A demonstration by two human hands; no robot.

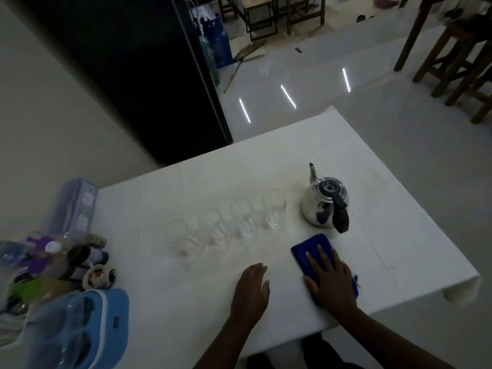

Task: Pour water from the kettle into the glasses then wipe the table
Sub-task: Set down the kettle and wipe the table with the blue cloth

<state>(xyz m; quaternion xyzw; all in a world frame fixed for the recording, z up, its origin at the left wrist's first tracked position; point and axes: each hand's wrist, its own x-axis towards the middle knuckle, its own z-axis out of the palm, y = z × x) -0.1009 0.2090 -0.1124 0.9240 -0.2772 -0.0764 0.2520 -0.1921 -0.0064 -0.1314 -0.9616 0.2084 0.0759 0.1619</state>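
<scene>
A steel kettle with a black handle stands upright on the white table, right of a row of several clear glasses. The glasses run diagonally from the tallest one beside the kettle down to the left. A folded blue cloth lies flat just in front of the kettle. My right hand presses flat on the cloth, fingers spread. My left hand rests palm down on the bare table to the left of the cloth, holding nothing.
Bottles and small containers crowd the table's left end, with a light blue case at the near left corner. A dark fridge stands behind the table. Wooden stools stand at the far right on the glossy floor.
</scene>
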